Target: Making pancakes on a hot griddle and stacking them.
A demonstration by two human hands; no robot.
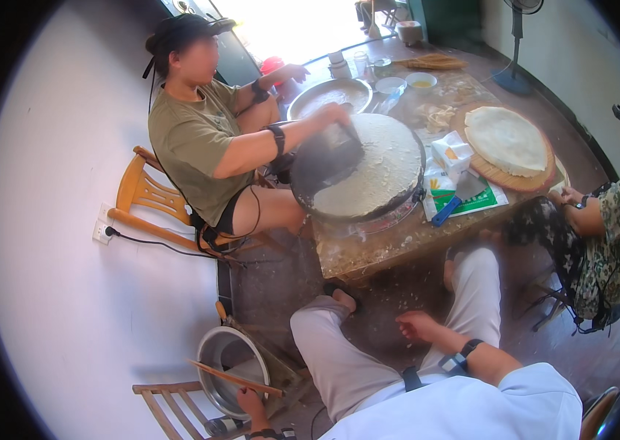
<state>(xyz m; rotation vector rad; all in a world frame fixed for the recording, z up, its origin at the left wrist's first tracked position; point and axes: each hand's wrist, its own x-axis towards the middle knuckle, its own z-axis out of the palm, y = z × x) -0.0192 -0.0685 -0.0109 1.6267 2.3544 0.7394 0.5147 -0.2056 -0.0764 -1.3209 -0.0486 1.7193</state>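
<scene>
My left hand (pixel 252 402) is low at the left, its fingers at the lower edge of a wooden stick (pixel 233 377). The stick crosses over the mouth of a metal basin (pixel 205 352); whether my fingers grip it is unclear. My right hand (pixel 417 325) hovers by my right thigh, fingers loosely curled, with nothing visible in it. Ahead, a round griddle (pixel 302 192) on the table carries pale batter (pixel 387 148), spread over part of its dark surface. A seated person's hand (pixel 335 115) holds a dark scraper (pixel 351 135) at the batter.
On the wooden table (pixel 376 253) are a round board (pixel 544 148) with stacked flatbreads (pixel 502 140), a blue-handled tool (pixel 446 212), a green-and-white bag (pixel 475 195), bowls (pixel 421 81) and a large pan (pixel 293 110). Another person (pixel 612 231) sits at right. A chair (pixel 161 393) stands lower left.
</scene>
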